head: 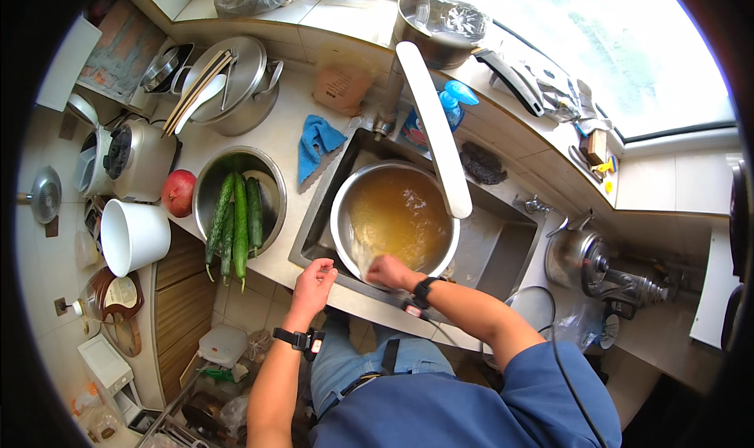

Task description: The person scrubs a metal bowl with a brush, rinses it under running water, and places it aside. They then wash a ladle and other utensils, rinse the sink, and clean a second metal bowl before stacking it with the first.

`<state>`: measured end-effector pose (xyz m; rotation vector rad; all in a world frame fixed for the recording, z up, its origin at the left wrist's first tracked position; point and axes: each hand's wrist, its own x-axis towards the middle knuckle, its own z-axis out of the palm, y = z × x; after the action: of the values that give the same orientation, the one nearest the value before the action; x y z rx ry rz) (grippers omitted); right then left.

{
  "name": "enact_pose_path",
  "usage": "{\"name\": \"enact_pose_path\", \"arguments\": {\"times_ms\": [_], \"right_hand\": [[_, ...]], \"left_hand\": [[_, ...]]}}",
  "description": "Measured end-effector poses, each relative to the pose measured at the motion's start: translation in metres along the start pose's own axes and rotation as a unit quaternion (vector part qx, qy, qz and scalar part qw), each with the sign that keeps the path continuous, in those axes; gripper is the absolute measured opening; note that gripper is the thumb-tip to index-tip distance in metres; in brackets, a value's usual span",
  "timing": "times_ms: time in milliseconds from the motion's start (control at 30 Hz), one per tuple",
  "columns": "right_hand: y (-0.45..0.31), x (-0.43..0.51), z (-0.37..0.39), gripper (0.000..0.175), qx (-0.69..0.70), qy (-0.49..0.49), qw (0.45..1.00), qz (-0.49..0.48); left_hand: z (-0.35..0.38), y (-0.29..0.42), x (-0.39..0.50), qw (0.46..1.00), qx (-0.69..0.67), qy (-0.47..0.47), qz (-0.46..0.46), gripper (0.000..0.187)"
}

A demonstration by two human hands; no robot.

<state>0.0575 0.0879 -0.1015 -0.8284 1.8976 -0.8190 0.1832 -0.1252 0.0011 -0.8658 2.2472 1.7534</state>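
Observation:
A metal basin [338, 212] sits in the steel sink [500, 253], filled with cloudy yellow-brown water [400, 218]. My right hand [389, 272] is at the basin's near rim with its fingers curled. Beside those fingers is a pale, blurred streak [361, 253]; whether it is a held thing or splashing water is unclear. To the left, my left hand [317, 280] hovers by the sink's front edge, fingers loosely bent and nothing visible in them. The long white faucet spout [436, 136] reaches over the basin's right side.
Several cucumbers [240, 230] lean in a steel bowl [280, 183] beside a pomegranate [178, 193]. A blue cloth [318, 139] lies left of the sink. A lidded pot [235, 112] carries chopsticks [197, 91]. Behind the sink stands a pump bottle [450, 109]; at right, a kettle [571, 259].

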Motion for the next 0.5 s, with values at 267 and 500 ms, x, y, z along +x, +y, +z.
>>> {"name": "enact_pose_path", "arguments": {"times_ms": [267,500], "right_hand": [[0.062,-0.087,-0.112,0.032,-0.461,-0.068,0.883,0.058],[0.092,-0.023,-0.101,0.044,-0.388,-0.276,0.860,0.183]], "left_hand": [[0.040,-0.008,0.041,0.973,-0.199,-0.083,-0.083,0.055],[0.045,0.035,0.052,0.752,-0.634,-0.108,-0.146,0.094]]}}
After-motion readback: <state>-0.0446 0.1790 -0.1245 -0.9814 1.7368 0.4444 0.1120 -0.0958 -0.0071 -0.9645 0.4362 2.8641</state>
